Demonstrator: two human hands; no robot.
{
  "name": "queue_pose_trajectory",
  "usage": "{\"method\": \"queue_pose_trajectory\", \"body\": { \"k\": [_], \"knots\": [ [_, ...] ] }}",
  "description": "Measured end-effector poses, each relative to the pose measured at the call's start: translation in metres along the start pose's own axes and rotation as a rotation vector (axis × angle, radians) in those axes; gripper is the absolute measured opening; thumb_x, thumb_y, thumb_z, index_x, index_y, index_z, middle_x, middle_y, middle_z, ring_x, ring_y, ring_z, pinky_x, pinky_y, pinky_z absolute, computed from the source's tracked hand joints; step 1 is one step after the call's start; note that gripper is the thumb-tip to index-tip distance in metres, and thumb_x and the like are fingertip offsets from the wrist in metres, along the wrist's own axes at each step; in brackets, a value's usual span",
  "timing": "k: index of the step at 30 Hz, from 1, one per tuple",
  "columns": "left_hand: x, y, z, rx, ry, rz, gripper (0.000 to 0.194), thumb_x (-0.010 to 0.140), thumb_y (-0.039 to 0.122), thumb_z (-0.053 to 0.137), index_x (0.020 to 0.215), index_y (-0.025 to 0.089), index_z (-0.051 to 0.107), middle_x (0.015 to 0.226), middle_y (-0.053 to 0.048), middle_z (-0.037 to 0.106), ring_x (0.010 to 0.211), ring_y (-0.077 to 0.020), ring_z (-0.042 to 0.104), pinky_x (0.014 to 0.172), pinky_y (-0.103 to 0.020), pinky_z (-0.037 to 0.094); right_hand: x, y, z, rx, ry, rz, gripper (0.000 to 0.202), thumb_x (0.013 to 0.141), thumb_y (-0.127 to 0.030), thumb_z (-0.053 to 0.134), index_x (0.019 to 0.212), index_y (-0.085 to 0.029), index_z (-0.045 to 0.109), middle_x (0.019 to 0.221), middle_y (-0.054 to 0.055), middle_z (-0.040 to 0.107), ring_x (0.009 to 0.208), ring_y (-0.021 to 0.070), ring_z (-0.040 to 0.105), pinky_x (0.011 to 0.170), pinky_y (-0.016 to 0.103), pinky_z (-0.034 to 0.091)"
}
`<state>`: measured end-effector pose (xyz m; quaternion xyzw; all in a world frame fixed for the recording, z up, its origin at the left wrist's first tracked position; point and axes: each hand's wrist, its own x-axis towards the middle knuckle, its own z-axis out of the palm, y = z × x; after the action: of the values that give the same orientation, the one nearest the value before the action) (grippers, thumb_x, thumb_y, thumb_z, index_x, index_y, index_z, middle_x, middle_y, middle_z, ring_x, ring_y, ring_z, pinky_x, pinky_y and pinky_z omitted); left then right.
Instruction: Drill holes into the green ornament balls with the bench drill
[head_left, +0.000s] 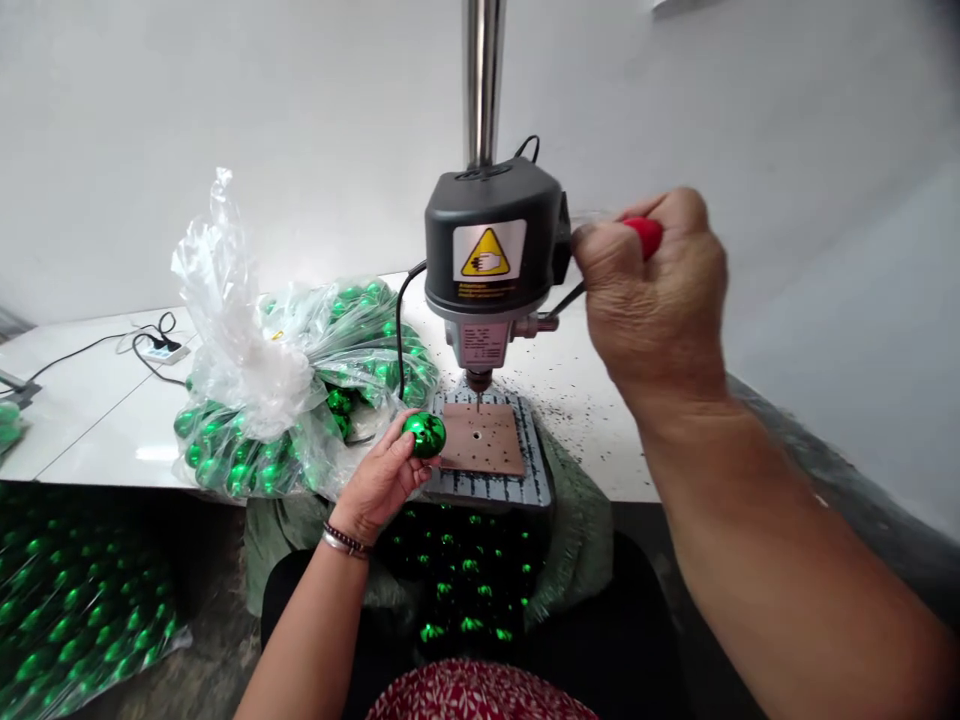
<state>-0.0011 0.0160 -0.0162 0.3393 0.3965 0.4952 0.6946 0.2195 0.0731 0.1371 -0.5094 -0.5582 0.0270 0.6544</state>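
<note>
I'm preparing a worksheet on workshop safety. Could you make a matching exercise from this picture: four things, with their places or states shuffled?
1. Left hand
2. Right hand
3. Brown board
4. Warning sticker

A. Closed around a red knob
B. On the black drill housing
C. Holding a green ball
D. Lying on the grey base

Pairs: 1-C, 2-A, 3-D, 4-B

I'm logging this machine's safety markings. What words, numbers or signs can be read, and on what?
Wordless sign: a yellow triangle with a hand, on the black drill housing.
"Attention:", probably, in orange beneath the triangle; the lines after it are too small to read.
Label below the housing: several lines, too small to read.
</note>
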Motion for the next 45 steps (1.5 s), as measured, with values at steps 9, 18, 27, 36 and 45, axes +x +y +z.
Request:
{"method": "queue_pose_trajectory", "body": {
  "k": [9, 18, 27, 36, 45],
  "knots": [
    [0.023, -0.01, 0.015, 0.351, 0.221, 0.065, 0.056, 0.073, 0.036, 0.068, 0.124, 0.023, 0.051, 0.111, -0.006, 0.063, 0.086, -0.0147, 0.061, 0.066, -0.024, 0.048, -0.001, -0.004, -0.002, 0.047, -0.056, 0.085, 0.02, 0.084, -0.027, 0.055, 0.077, -0.016, 0.039, 0.067, -0.007, 0.04, 0.062, 0.002, 0.033, 0.062, 0.018, 0.029],
    [0.05, -0.025, 0.027, 1.166, 0.302, 0.405, 0.052, 0.067, 0.026, 0.071, 0.117, 0.017, 0.058, 0.118, -0.01, 0.062, 0.112, -0.0251, 0.056, 0.101, -0.04, 0.041, 0.0, -0.004, -0.004, 0.043, -0.049, 0.061, 0.022, 0.084, -0.031, 0.054, 0.076, -0.017, 0.038, 0.066, -0.007, 0.038, 0.062, 0.0016, 0.031, 0.062, 0.017, 0.03],
    [0.058, -0.034, 0.034, 1.326, 0.173, 0.495, 0.051, 0.068, 0.02, 0.068, 0.118, 0.02, 0.055, 0.111, -0.008, 0.065, 0.105, -0.0259, 0.058, 0.097, -0.042, 0.042, 0.001, -0.004, -0.007, 0.056, -0.071, 0.073, 0.026, 0.083, -0.035, 0.057, 0.076, -0.018, 0.039, 0.066, -0.007, 0.039, 0.062, 0.0032, 0.034, 0.063, 0.018, 0.034],
    [0.056, -0.041, 0.028, 1.205, 0.135, 0.525, 0.06, 0.072, 0.029, 0.069, 0.129, 0.02, 0.051, 0.131, -0.011, 0.057, 0.124, -0.0274, 0.05, 0.109, -0.043, 0.034, 0.001, -0.005, -0.008, 0.027, -0.106, 0.087, 0.027, 0.084, -0.036, 0.056, 0.077, -0.019, 0.038, 0.067, -0.006, 0.038, 0.062, 0.0043, 0.033, 0.064, 0.018, 0.034],
    [0.056, -0.031, 0.039, 1.109, 0.203, 0.34, 0.05, 0.078, 0.038, 0.064, 0.122, 0.017, 0.054, 0.11, -0.007, 0.066, 0.104, -0.0228, 0.058, 0.094, -0.035, 0.044, 0.002, -0.008, -0.008, 0.003, -0.114, 0.123, 0.027, 0.083, -0.033, 0.059, 0.076, -0.02, 0.036, 0.068, -0.005, 0.042, 0.064, 0.0071, 0.035, 0.066, 0.02, 0.035]
  ]
}}
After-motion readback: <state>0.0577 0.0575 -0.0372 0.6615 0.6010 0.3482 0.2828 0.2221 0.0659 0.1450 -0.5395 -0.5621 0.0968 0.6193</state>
